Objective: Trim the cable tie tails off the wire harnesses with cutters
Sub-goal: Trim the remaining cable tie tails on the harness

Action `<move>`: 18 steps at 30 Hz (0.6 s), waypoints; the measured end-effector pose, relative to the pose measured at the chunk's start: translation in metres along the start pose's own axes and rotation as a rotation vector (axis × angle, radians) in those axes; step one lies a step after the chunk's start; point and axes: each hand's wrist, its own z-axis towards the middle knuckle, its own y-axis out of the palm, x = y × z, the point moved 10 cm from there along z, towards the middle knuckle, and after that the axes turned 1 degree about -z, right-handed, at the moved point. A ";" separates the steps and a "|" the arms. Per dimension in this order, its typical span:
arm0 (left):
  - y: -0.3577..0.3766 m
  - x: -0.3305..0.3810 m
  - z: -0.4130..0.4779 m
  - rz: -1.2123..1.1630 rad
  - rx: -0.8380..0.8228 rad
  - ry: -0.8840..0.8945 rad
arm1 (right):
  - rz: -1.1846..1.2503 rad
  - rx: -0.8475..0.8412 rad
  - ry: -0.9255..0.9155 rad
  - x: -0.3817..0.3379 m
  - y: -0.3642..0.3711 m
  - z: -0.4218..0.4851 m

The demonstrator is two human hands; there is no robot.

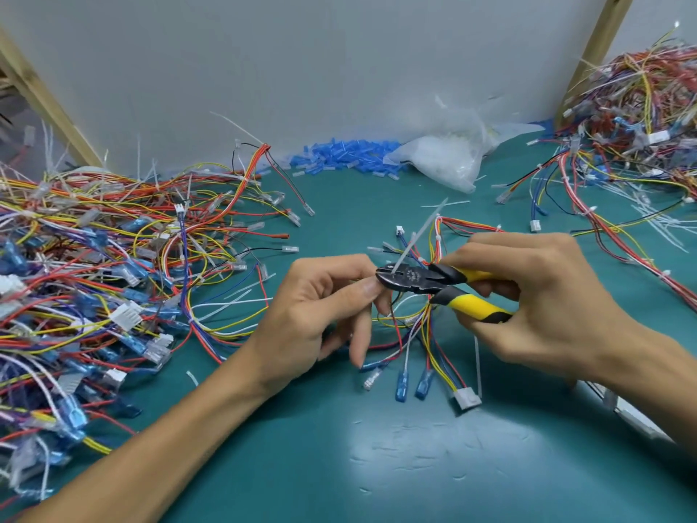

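My right hand (543, 296) grips the yellow and black handles of the cutters (422, 283). Their dark jaws point left and close around a white cable tie tail (413, 243) that sticks up and to the right. My left hand (324, 311) pinches the wire harness (418, 334) just left of the jaws. The harness is a bundle of red, yellow, blue and white wires that hangs down to blue terminals and a white connector (467, 398) on the green mat. Its far end runs back toward the right.
A big tangle of harnesses (94, 266) fills the left side of the green mat (301, 447). Another heap of harnesses (637, 115) lies at the back right. Blue terminal sleeves (347, 156) and a clear plastic bag (449, 152) sit against the wall. Cut tie tails litter the mat.
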 end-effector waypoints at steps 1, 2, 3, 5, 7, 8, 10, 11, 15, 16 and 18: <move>-0.001 0.001 0.000 0.001 0.008 0.001 | 0.016 -0.019 0.004 0.001 0.002 0.000; -0.001 0.001 -0.001 0.002 0.009 0.002 | 0.026 -0.040 0.004 0.002 0.003 0.001; 0.000 0.002 -0.001 0.003 0.003 0.001 | 0.023 -0.056 -0.001 0.002 0.004 0.001; 0.001 0.002 -0.001 0.016 -0.012 -0.004 | -0.010 -0.080 -0.021 0.000 0.004 0.001; 0.001 0.002 -0.002 0.030 -0.027 -0.007 | -0.047 -0.103 -0.036 -0.001 0.004 0.000; 0.003 0.002 -0.001 0.039 -0.039 -0.009 | -0.063 -0.111 -0.040 -0.001 0.003 0.000; 0.005 0.001 -0.001 0.056 -0.055 -0.018 | -0.092 -0.125 -0.050 -0.002 0.004 -0.001; 0.006 0.000 -0.001 0.062 -0.061 -0.022 | -0.106 -0.128 -0.051 -0.002 0.004 -0.001; 0.008 -0.003 0.001 0.076 -0.078 -0.039 | -0.150 -0.125 -0.055 -0.003 0.004 -0.001; 0.007 -0.003 0.001 0.073 -0.081 -0.043 | -0.162 -0.123 -0.059 -0.004 0.003 -0.001; 0.007 -0.004 0.001 0.065 -0.083 -0.044 | -0.165 -0.128 -0.065 -0.006 0.004 -0.001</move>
